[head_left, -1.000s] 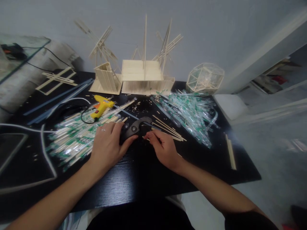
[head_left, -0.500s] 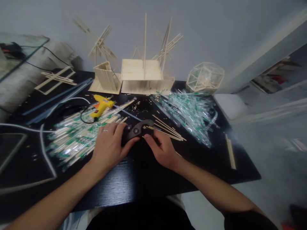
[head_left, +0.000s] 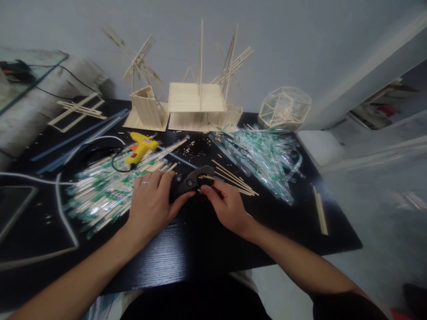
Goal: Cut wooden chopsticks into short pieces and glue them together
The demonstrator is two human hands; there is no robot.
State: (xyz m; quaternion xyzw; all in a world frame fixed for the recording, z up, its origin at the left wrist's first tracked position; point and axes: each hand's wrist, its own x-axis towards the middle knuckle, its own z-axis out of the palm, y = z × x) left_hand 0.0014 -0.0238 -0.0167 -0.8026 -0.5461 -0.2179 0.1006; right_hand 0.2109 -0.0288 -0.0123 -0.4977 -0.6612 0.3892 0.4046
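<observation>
My left hand (head_left: 151,193) is wrapped around the handle of a black hand cutter (head_left: 190,182) with a curved jaw that points to the right. My right hand (head_left: 228,204) is closed at the cutter's open side, thumb and fingers pinched on a thin wooden stick (head_left: 207,177) whose end lies by the jaw. Most of that stick is hidden by the fingers. Just beyond the right hand, several loose wooden sticks (head_left: 235,178) fan out on the black table (head_left: 207,249). Small cut bits (head_left: 191,146) are scattered behind the cutter.
A yellow glue gun (head_left: 143,146) lies on a pile of wrapped chopsticks (head_left: 103,195) at left. Empty-looking plastic wrappers (head_left: 267,153) heap up at right. Stick-built models (head_left: 196,98) and a polyhedron frame (head_left: 286,108) stand along the wall. A white cable (head_left: 63,218) curves at left.
Both hands stay almost in place. The right hand shifts very slightly at the jaw, and the stick's visible part there looks shorter.
</observation>
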